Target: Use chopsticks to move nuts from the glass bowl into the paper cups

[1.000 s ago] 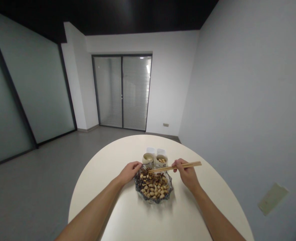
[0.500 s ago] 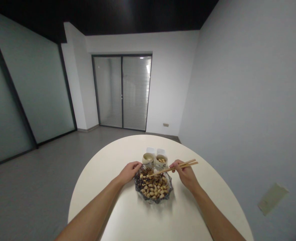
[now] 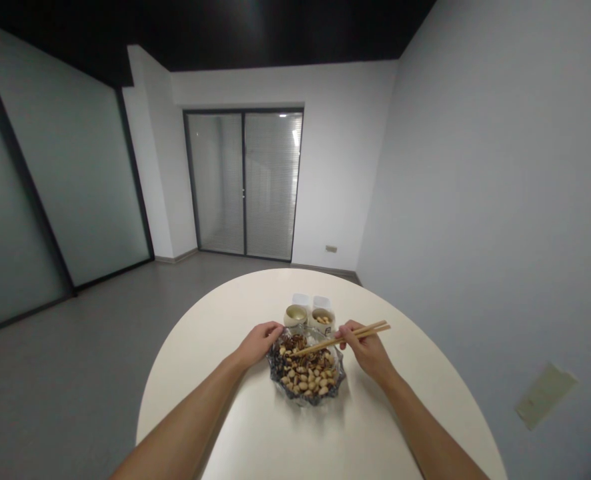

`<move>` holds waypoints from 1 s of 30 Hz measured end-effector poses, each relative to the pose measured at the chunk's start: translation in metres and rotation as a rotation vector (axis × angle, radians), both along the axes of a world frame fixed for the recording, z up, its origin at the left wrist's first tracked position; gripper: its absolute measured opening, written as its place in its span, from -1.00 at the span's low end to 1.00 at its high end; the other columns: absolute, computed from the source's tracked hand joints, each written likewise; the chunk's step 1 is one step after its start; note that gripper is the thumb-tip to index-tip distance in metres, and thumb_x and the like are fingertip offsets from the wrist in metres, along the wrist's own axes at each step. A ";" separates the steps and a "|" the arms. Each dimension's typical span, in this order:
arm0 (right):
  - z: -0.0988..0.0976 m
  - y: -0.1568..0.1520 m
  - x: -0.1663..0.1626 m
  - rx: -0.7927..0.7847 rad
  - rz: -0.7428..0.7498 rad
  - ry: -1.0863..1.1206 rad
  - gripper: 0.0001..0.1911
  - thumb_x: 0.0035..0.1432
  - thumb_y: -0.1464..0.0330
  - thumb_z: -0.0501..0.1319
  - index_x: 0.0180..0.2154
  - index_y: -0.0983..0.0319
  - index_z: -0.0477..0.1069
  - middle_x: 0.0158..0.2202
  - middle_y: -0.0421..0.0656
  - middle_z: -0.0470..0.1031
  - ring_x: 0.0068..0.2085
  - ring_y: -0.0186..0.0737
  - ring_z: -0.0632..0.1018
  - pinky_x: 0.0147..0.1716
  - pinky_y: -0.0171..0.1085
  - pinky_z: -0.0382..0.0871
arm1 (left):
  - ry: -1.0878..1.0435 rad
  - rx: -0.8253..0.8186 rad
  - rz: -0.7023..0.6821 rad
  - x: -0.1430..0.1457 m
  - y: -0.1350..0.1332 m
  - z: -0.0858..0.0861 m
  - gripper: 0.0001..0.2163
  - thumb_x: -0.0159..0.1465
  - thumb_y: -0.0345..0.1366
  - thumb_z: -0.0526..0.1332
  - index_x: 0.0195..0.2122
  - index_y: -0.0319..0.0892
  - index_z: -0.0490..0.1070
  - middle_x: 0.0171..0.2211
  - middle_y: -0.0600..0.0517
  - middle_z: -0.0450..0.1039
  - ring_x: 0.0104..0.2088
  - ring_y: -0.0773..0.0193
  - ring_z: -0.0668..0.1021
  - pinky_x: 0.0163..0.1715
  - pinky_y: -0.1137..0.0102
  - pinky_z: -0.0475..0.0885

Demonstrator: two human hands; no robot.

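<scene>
A clear glass bowl (image 3: 343, 373) with a scalloped rim stands on the table, filled with mixed nuts (image 3: 308, 381) and dark seeds at its left side. My left hand (image 3: 259, 343) grips the bowl's upper left rim. A pair of light wooden chopsticks (image 3: 358, 333) is pinched in my right hand (image 3: 368, 350), over the bowl's right edge. Their tips reach down among the nuts left of the bowl's middle; whether a nut is between them, I cannot tell. Just behind the bowl are two small cups: the left cup (image 3: 296, 316) looks empty, the right cup (image 3: 322, 321) contains some nuts.
Two small white pieces (image 3: 321, 303), perhaps lids or dishes, lie behind the cups. Everything rests on a round cream table (image 3: 200, 333). A white wall (image 3: 475, 200) rises close on the right, and a glass door (image 3: 245, 187) stands beyond.
My right hand has shifted slightly left, and the back ends of the chopsticks have dropped a little. The left hand and the bowl stay where they were.
</scene>
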State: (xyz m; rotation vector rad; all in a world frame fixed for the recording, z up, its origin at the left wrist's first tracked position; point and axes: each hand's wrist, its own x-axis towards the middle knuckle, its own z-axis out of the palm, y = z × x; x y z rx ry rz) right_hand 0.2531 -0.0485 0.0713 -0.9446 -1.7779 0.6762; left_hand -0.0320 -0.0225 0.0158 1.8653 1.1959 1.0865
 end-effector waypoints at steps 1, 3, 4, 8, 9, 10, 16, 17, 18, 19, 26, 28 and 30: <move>0.000 0.000 0.000 0.001 -0.002 0.003 -0.56 0.24 0.04 0.13 -0.47 0.21 0.49 -0.57 -0.18 0.47 -0.46 -0.19 0.50 -0.41 -0.27 0.34 | 0.002 0.002 -0.002 0.000 0.000 0.000 -0.58 0.32 0.03 0.07 -0.22 -0.21 0.56 -0.23 -0.05 0.61 -0.19 0.10 0.56 -0.16 0.33 0.40; -0.001 0.000 0.000 0.008 -0.004 0.003 -0.57 0.24 0.05 0.13 -0.47 0.21 0.49 -0.57 -0.18 0.47 -0.46 -0.19 0.50 -0.41 -0.27 0.34 | 0.002 0.006 -0.006 0.000 -0.001 0.001 -0.58 0.32 0.02 0.07 -0.22 -0.21 0.56 -0.22 -0.05 0.61 -0.19 0.11 0.56 -0.16 0.33 0.39; -0.001 0.000 0.000 0.015 -0.004 0.000 -0.57 0.25 0.06 0.13 -0.47 0.21 0.49 -0.57 -0.18 0.47 -0.46 -0.20 0.49 -0.41 -0.27 0.34 | 0.002 0.007 -0.007 0.000 -0.001 0.001 -0.58 0.32 0.02 0.06 -0.22 -0.21 0.55 -0.22 -0.05 0.61 -0.19 0.11 0.56 -0.16 0.33 0.39; 0.000 -0.002 -0.001 0.046 -0.004 -0.009 -0.56 0.26 0.06 0.12 -0.49 0.21 0.49 -0.57 -0.18 0.46 -0.45 -0.19 0.49 -0.40 -0.27 0.34 | 0.002 -0.002 -0.009 0.001 -0.002 0.002 -0.58 0.32 0.03 0.06 -0.21 -0.21 0.56 -0.24 -0.05 0.61 -0.19 0.11 0.56 -0.17 0.33 0.40; 0.000 -0.002 -0.001 0.052 -0.006 -0.009 -0.56 0.26 0.06 0.12 -0.49 0.21 0.49 -0.57 -0.18 0.46 -0.45 -0.19 0.49 -0.40 -0.26 0.34 | 0.000 -0.005 -0.013 0.001 -0.002 0.002 -0.58 0.32 0.03 0.07 -0.21 -0.21 0.56 -0.24 -0.05 0.61 -0.19 0.11 0.56 -0.17 0.33 0.40; 0.001 -0.002 -0.001 0.058 -0.008 -0.007 -0.56 0.26 0.06 0.12 -0.49 0.21 0.49 -0.57 -0.18 0.46 -0.45 -0.19 0.49 -0.39 -0.26 0.34 | -0.004 -0.006 -0.016 0.001 -0.002 0.003 -0.58 0.32 0.03 0.07 -0.20 -0.21 0.56 -0.24 -0.05 0.61 -0.19 0.11 0.56 -0.17 0.33 0.40; 0.000 0.000 -0.001 0.073 -0.029 0.024 -0.55 0.26 0.04 0.12 -0.48 0.20 0.50 -0.58 -0.19 0.44 -0.45 -0.19 0.48 -0.39 -0.25 0.35 | -0.004 0.004 -0.018 0.001 -0.003 0.004 -0.59 0.33 0.01 0.07 -0.20 -0.21 0.56 -0.23 -0.05 0.61 -0.20 0.11 0.56 -0.16 0.33 0.40; 0.000 0.000 -0.001 0.074 -0.029 0.027 -0.55 0.26 0.04 0.12 -0.48 0.20 0.50 -0.58 -0.19 0.44 -0.45 -0.19 0.48 -0.39 -0.26 0.35 | 0.001 0.003 -0.016 0.001 -0.003 0.004 -0.59 0.33 0.01 0.07 -0.20 -0.21 0.56 -0.23 -0.05 0.61 -0.20 0.11 0.56 -0.17 0.33 0.40; 0.000 0.000 -0.001 0.074 -0.028 0.029 -0.55 0.26 0.04 0.13 -0.48 0.20 0.50 -0.58 -0.19 0.44 -0.46 -0.20 0.48 -0.40 -0.26 0.35 | 0.005 0.003 -0.014 0.000 -0.003 0.004 -0.59 0.33 0.01 0.07 -0.20 -0.21 0.56 -0.23 -0.06 0.61 -0.20 0.11 0.56 -0.17 0.34 0.40; 0.000 0.000 -0.001 0.074 -0.027 0.031 -0.55 0.26 0.03 0.13 -0.48 0.20 0.50 -0.59 -0.19 0.44 -0.46 -0.20 0.48 -0.40 -0.26 0.35 | 0.007 0.003 -0.012 0.000 -0.003 0.004 -0.59 0.33 0.01 0.07 -0.21 -0.21 0.55 -0.24 -0.05 0.61 -0.20 0.11 0.56 -0.17 0.34 0.40; 0.002 0.001 0.001 0.071 -0.059 0.071 -0.52 0.24 -0.02 0.13 -0.45 0.20 0.51 -0.59 -0.18 0.46 -0.46 -0.18 0.49 -0.40 -0.25 0.37 | 0.001 0.000 -0.018 0.000 -0.003 0.003 -0.58 0.32 0.03 0.07 -0.20 -0.21 0.55 -0.23 -0.05 0.61 -0.19 0.12 0.56 -0.15 0.35 0.40; 0.003 0.002 0.003 0.081 -0.081 0.081 -0.52 0.24 -0.03 0.12 -0.45 0.20 0.52 -0.59 -0.18 0.46 -0.46 -0.18 0.49 -0.39 -0.25 0.38 | -0.002 0.000 -0.019 0.000 -0.003 0.003 -0.57 0.32 0.03 0.06 -0.20 -0.22 0.55 -0.23 -0.05 0.61 -0.19 0.11 0.56 -0.15 0.34 0.40; 0.003 0.004 0.005 0.093 -0.106 0.082 -0.51 0.24 -0.04 0.12 -0.45 0.20 0.51 -0.58 -0.17 0.46 -0.45 -0.17 0.50 -0.40 -0.24 0.38 | -0.004 -0.003 -0.016 0.000 -0.003 0.003 -0.56 0.31 0.04 0.06 -0.20 -0.22 0.55 -0.24 -0.05 0.61 -0.20 0.12 0.56 -0.16 0.34 0.40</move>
